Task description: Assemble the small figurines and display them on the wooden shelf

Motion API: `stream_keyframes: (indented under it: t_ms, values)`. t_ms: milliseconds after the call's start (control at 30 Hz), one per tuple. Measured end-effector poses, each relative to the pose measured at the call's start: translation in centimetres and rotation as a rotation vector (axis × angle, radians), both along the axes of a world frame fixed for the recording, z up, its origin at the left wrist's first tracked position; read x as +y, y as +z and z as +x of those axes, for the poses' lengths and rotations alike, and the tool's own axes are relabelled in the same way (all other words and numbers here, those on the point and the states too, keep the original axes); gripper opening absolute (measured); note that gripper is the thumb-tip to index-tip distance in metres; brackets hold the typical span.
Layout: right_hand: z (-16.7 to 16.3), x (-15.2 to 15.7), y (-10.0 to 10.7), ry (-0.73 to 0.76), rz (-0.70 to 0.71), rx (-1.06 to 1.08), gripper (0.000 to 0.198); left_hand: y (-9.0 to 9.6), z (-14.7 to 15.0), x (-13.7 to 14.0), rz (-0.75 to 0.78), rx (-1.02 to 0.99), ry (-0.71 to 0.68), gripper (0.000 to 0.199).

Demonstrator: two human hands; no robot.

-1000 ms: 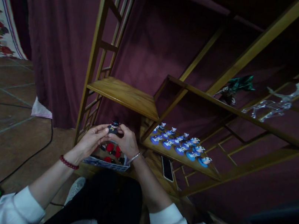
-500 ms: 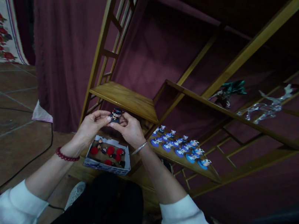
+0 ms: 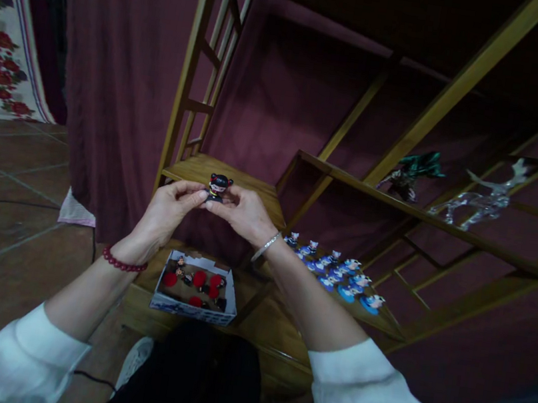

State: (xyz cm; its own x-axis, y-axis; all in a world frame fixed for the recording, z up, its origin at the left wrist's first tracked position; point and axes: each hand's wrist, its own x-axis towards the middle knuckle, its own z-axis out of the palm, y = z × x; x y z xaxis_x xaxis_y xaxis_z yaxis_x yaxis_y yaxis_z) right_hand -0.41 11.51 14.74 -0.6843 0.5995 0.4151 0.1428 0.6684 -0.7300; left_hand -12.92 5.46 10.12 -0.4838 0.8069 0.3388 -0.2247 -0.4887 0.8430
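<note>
A small figurine (image 3: 218, 185) with black hair, red hair ties and a dark base is pinched between both hands. My left hand (image 3: 171, 208) grips its base from the left, thumb and fingers closed. From the right, my right hand (image 3: 246, 213) holds the same base. The figurine is upright, in front of the small wooden shelf board (image 3: 193, 168). Below my hands, an open cardboard box (image 3: 182, 312) holds several more figurines, some with red round bases.
Rows of blue and white figurines (image 3: 333, 275) stand on a lower shelf at the right. Higher up sit a clear glass deer (image 3: 486, 201) and a green ornament (image 3: 417, 173). Wooden posts (image 3: 187, 75) frame the shelving. A dark red curtain (image 3: 114, 84) hangs at the left.
Both hands have raised the figurine, so it now appears in front of the small shelf board. The view has shifted slightly, and the box appears a little lower.
</note>
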Motion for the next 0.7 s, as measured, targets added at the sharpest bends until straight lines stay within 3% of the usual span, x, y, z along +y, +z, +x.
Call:
stream_keyframes:
  t_ms: [200,367,533,700]
  values:
    - [-1.3,2.2,1.4,0.005,-0.032,0.047,0.029,1.5,-0.7,1.5,0.031,0.147,0.056,0.042]
    - [-2.6,4.5,1.9,-0.069,0.023,0.017,0.030,1.5,-2.2,3.2,0.017,0.458,0.199,0.037]
    - [-4.0,6.9,2.1,-0.215,0.119,-0.056,0.029,2.3,-3.2,3.5,-0.098,0.864,0.414,0.036]
    - [-5.5,8.7,2.0,-0.323,0.121,-0.124,0.029,3.4,-3.7,4.2,-0.240,1.087,0.431,0.043]
